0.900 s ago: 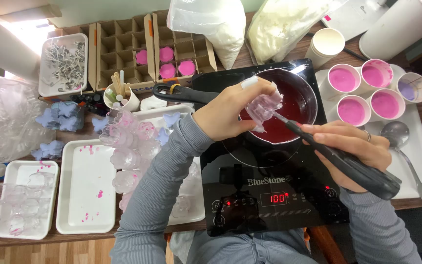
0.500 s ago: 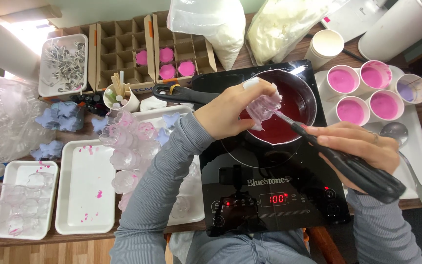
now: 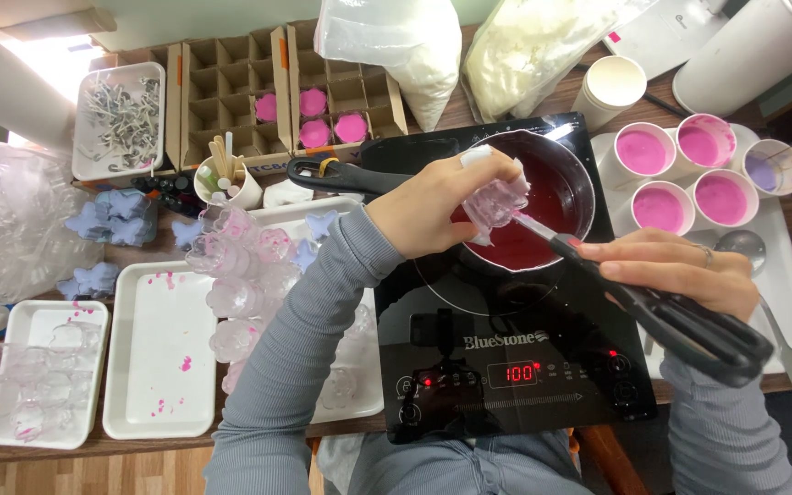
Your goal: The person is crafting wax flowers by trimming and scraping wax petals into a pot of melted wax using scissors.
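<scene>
While the left hand (image 3: 433,197) pinches a clear mold (image 3: 495,203), the right hand (image 3: 676,270) grips scissors (image 3: 653,298), tips hidden.

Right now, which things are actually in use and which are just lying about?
In use:
left hand holding clear mould
right hand holding black scissors
saucepan of red liquid
black cooktop

Lying about:
pink-filled cups
spoon
white trays
cardboard divider box
</scene>
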